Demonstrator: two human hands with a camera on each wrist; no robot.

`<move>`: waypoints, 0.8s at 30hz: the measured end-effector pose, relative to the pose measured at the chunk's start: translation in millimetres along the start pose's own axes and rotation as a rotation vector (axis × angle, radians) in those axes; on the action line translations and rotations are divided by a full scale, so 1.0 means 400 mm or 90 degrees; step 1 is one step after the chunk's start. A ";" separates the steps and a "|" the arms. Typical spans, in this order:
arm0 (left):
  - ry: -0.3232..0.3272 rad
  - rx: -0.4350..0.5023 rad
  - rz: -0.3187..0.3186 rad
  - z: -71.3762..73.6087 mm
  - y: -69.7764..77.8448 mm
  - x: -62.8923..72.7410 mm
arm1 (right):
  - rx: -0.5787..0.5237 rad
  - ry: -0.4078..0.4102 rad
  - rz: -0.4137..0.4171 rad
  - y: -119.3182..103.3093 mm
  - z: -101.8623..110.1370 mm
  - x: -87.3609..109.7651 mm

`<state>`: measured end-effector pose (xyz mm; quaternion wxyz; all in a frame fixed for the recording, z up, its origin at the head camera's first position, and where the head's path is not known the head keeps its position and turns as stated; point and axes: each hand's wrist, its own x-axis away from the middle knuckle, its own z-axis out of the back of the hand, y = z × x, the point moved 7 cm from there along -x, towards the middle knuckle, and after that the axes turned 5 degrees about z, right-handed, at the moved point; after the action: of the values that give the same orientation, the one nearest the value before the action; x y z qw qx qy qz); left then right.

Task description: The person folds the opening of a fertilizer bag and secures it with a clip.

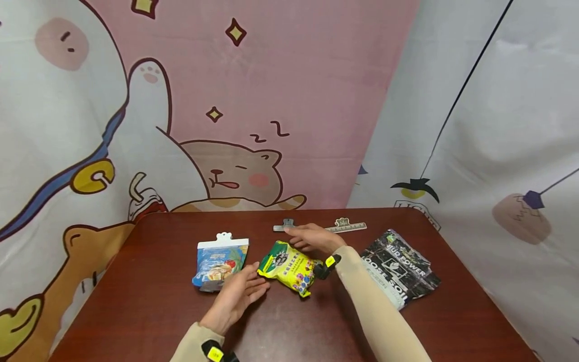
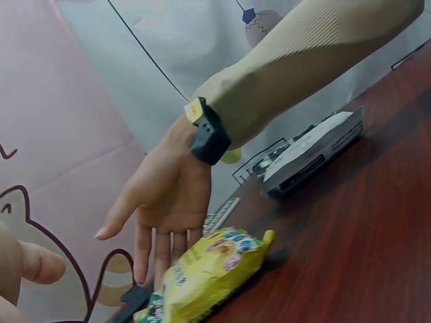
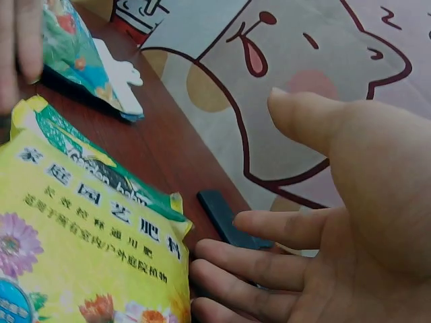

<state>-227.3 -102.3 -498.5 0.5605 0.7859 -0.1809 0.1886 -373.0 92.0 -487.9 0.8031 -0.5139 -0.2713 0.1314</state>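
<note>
A yellow and green fertilizer bag (image 1: pixel 289 266) lies on the table between my two hands, flowers and Chinese characters printed on its front (image 3: pixel 101 229). My left hand (image 1: pixel 239 296) is at the bag's left end, palm turned toward it, fingers extended. Beyond the bag's far right side, my right hand (image 1: pixel 316 237) has its fingers stretched out and thumb apart. Nothing is held in its palm (image 2: pixel 175 192). Close to the right fingertips lies a dark grey clip (image 1: pixel 279 228), partly covered by that hand in the head view.
Left of the yellow bag is a blue food bag (image 1: pixel 219 266) with a white clip (image 1: pixel 223 243) across its top. A silver ruler-like clip (image 1: pixel 348 228) lies near the far edge. Black soil bags (image 1: pixel 400 269) lie flat on the right, beside my right forearm.
</note>
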 end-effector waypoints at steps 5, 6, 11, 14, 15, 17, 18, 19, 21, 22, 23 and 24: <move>-0.031 0.006 0.017 -0.007 -0.022 -0.013 | 0.009 0.020 -0.007 0.011 0.003 -0.017; -0.038 0.007 0.018 -0.008 -0.025 -0.017 | 0.018 0.024 -0.011 0.014 0.003 -0.020; -0.060 0.011 0.024 -0.009 -0.038 -0.037 | 0.093 0.042 -0.008 0.013 -0.001 -0.036; -0.069 0.015 0.034 -0.016 -0.043 -0.048 | 0.162 0.064 0.006 0.006 -0.002 -0.043; -0.071 0.019 0.037 -0.019 -0.044 -0.051 | 0.181 0.071 0.009 0.004 -0.002 -0.045; -0.074 0.028 0.032 -0.028 -0.045 -0.057 | 0.204 0.084 0.008 0.001 -0.002 -0.048; -0.075 0.031 0.029 -0.032 -0.047 -0.060 | 0.214 0.089 0.004 0.001 -0.003 -0.049; -0.073 0.035 0.025 -0.035 -0.048 -0.062 | 0.218 0.091 -0.002 0.001 -0.005 -0.050; -0.065 0.040 0.016 -0.040 -0.052 -0.069 | 0.217 0.092 -0.012 0.005 -0.009 -0.052; -0.060 0.042 0.012 -0.041 -0.055 -0.072 | 0.224 0.093 -0.016 0.006 -0.010 -0.052; -0.056 0.040 0.008 -0.042 -0.057 -0.075 | 0.232 0.094 -0.020 0.007 -0.011 -0.052; -0.050 0.041 0.005 -0.042 -0.060 -0.078 | 0.246 0.098 -0.018 0.007 -0.011 -0.052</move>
<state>-244.1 -76.8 -528.6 0.5266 0.8096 -0.1998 0.1651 -387.2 79.8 -498.1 0.9069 -0.3550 -0.1860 0.1297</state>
